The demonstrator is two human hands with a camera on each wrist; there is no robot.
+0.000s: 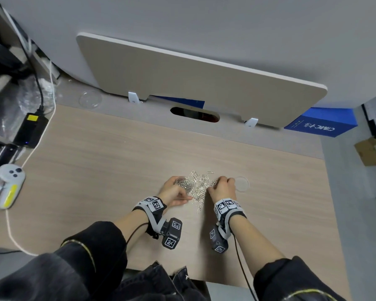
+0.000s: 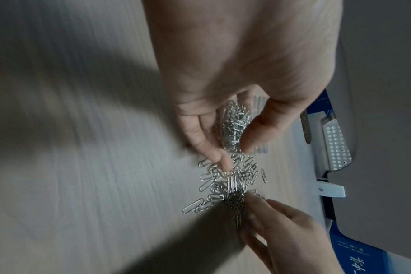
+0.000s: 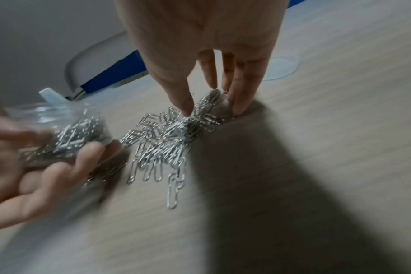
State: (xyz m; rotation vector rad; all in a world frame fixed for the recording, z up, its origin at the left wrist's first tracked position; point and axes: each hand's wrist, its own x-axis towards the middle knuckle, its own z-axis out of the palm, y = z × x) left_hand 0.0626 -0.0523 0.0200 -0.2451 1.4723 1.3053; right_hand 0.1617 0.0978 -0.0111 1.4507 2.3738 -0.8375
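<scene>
A loose pile of silver paper clips (image 1: 199,189) (image 2: 228,178) (image 3: 162,146) lies on the wooden desk (image 1: 96,170) between my hands. My left hand (image 1: 178,189) (image 2: 235,148) grips a small clear round container (image 1: 183,184) (image 2: 235,126) (image 3: 78,129) full of clips, tilted at the pile's left edge. At the pile's right side, my right hand (image 1: 217,185) (image 3: 211,109) pinches a bunch of clips between thumb and fingers against the desk. A clear round lid (image 1: 241,184) (image 3: 282,68) lies flat just right of the right hand.
A second clear dish (image 1: 90,99) sits at the back left. A black power adapter (image 1: 29,130) and a white controller (image 1: 10,183) lie along the left edge. A beige divider panel (image 1: 193,83) closes the back, with a blue box (image 1: 321,122) at its right end.
</scene>
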